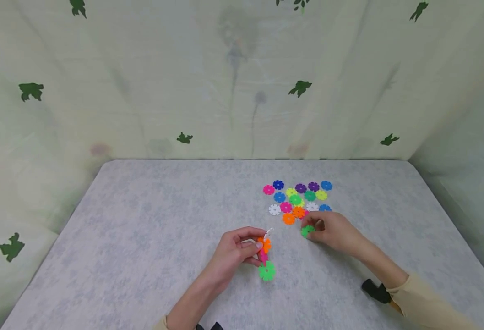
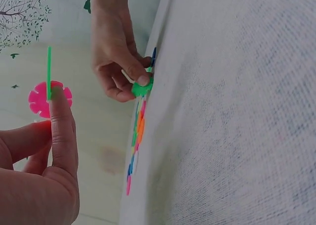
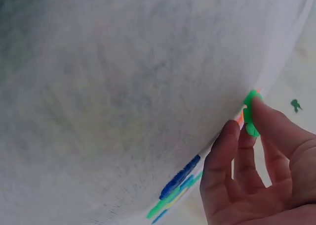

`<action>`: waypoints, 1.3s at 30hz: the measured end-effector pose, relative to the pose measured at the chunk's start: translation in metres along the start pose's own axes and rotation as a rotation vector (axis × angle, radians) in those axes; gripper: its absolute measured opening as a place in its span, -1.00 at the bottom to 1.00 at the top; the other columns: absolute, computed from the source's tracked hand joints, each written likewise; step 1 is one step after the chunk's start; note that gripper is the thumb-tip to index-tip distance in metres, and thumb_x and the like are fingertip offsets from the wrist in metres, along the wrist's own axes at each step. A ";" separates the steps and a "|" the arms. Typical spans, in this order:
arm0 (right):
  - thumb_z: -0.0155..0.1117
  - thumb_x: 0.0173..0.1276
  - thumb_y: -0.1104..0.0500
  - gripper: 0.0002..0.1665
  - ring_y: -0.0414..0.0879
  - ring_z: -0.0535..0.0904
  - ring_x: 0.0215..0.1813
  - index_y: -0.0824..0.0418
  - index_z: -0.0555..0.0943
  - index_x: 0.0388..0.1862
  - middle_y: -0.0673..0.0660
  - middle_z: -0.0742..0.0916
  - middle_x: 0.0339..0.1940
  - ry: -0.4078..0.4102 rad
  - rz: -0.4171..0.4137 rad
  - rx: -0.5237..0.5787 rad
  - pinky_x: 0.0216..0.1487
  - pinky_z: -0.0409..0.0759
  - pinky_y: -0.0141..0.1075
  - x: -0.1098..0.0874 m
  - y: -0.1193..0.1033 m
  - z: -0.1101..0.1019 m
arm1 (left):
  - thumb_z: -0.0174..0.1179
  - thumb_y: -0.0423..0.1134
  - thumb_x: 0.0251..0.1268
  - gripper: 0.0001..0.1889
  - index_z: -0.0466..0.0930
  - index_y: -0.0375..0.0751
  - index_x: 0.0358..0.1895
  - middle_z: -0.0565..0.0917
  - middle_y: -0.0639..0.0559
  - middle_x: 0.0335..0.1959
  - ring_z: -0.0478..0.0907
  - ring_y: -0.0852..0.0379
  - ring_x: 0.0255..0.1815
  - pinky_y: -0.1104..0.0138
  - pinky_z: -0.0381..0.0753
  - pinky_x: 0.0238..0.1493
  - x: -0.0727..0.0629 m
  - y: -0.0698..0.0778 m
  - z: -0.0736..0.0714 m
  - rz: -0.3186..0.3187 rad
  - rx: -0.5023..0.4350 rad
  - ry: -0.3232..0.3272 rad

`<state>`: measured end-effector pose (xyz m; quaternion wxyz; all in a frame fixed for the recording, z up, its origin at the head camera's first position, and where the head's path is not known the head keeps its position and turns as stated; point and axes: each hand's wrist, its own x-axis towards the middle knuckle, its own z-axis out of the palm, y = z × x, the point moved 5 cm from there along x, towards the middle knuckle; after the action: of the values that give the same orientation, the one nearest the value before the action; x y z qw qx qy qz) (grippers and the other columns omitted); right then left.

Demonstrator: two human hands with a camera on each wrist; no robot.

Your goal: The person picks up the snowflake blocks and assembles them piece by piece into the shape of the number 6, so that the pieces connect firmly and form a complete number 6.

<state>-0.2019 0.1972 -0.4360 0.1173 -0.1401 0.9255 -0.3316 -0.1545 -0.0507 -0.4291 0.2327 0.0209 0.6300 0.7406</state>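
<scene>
In the head view my left hand (image 1: 232, 256) pinches a short chain of interlocked notched plastic discs. A white disc (image 1: 269, 233) tops it, then an orange disc (image 1: 267, 246), a pink disc (image 1: 263, 258) and a green disc (image 1: 267, 272) at the bottom. Seen from the left wrist, that green disc (image 2: 49, 69) stands edge-on across the pink disc (image 2: 37, 99). My right hand (image 1: 335, 232) pinches a separate green disc (image 1: 306, 231) between thumb and fingers, just in front of the spread of discs. The right wrist view shows this green disc (image 3: 251, 117) at the thumb tip.
Loose notched discs in several colours lie beyond my hands, among them a white disc (image 1: 274, 210), an orange disc (image 1: 289, 218) and a dark blue disc (image 1: 278, 184). The grey-covered table (image 1: 155, 215) meets a pale curtain (image 1: 151, 91) behind. A black device (image 1: 375, 291) sits by my right wrist.
</scene>
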 end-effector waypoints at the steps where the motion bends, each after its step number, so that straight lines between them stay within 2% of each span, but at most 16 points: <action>1: 0.42 0.23 0.29 -0.78 -0.10 0.53 -0.29 -0.02 0.67 -0.25 -0.06 0.66 -0.30 0.012 0.014 0.001 -0.25 0.54 -0.21 -0.001 -0.001 0.000 | 0.12 -0.46 0.35 -0.71 0.61 -0.38 0.10 0.62 -0.14 -0.10 0.62 0.11 -0.42 0.28 0.69 -0.31 0.000 0.000 0.000 -0.002 0.004 0.002; 6: 0.41 0.27 0.26 -0.84 -0.11 0.58 -0.31 0.00 0.71 -0.23 -0.02 0.70 -0.20 0.074 0.044 0.065 -0.29 0.58 -0.24 -0.007 -0.006 -0.003 | 0.15 -0.41 0.36 -0.70 0.61 -0.35 0.11 0.60 -0.14 -0.05 0.60 0.09 -0.49 0.29 0.67 -0.44 0.000 0.000 0.000 -0.017 0.025 0.010; 14: 0.38 0.29 0.32 -0.74 0.00 0.67 -0.28 0.20 0.67 -0.04 0.09 0.71 -0.19 0.172 0.015 0.360 -0.25 0.66 -0.27 -0.024 -0.029 0.007 | 0.18 -0.39 0.35 -0.69 0.60 -0.36 0.12 0.60 -0.12 -0.04 0.59 0.10 -0.50 0.28 0.66 -0.50 0.000 -0.001 0.002 -0.005 0.015 0.013; 20: 0.41 0.28 0.26 -0.72 0.10 0.70 -0.25 0.23 0.62 -0.04 0.16 0.70 -0.19 0.250 0.030 0.534 -0.24 0.67 -0.27 -0.033 -0.052 0.012 | 0.20 -0.39 0.34 -0.70 0.61 -0.39 0.10 0.61 -0.12 -0.09 0.62 0.11 -0.50 0.28 0.67 -0.47 0.000 -0.002 0.003 0.011 0.013 0.022; 28: 0.41 0.31 0.13 -0.72 0.22 0.68 -0.18 0.16 0.67 -0.02 0.13 0.71 -0.15 0.331 0.018 0.658 -0.19 0.68 -0.21 -0.038 -0.068 0.017 | 0.19 -0.40 0.34 -0.70 0.61 -0.43 0.09 0.65 -0.12 -0.14 0.62 0.14 -0.49 0.30 0.67 -0.45 -0.003 -0.002 0.004 0.011 0.011 0.005; 33: 0.38 0.34 0.19 -0.71 0.20 0.67 -0.21 0.21 0.66 0.01 0.15 0.71 -0.18 0.344 0.046 0.668 -0.19 0.68 -0.24 -0.038 -0.072 0.024 | 0.19 -0.40 0.35 -0.73 0.63 -0.44 0.05 0.68 -0.13 -0.22 0.62 0.13 -0.48 0.31 0.67 -0.44 -0.005 -0.002 0.006 0.031 0.024 -0.022; 36: 0.37 0.33 0.24 -0.74 0.19 0.67 -0.23 0.22 0.67 0.00 0.17 0.71 -0.22 0.342 0.058 0.674 -0.21 0.68 -0.23 -0.037 -0.074 0.027 | 0.20 -0.41 0.33 -0.74 0.63 -0.46 0.02 0.70 -0.14 -0.34 0.60 0.13 -0.52 0.33 0.65 -0.45 -0.005 -0.001 0.007 0.055 0.044 -0.041; 39: 0.38 0.32 0.26 -0.77 0.20 0.67 -0.25 0.22 0.69 -0.04 0.18 0.71 -0.25 0.331 0.049 0.675 -0.22 0.69 -0.22 -0.037 -0.075 0.028 | 0.23 -0.42 0.32 -0.76 0.64 -0.48 -0.01 0.70 -0.24 -0.42 0.57 0.13 -0.56 0.36 0.63 -0.46 -0.005 0.000 0.007 0.082 0.074 -0.054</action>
<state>-0.1450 0.1380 -0.4034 0.0138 -0.0159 0.7738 -0.6331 -0.1478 -0.0458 -0.4262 0.2180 0.0753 0.6491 0.7249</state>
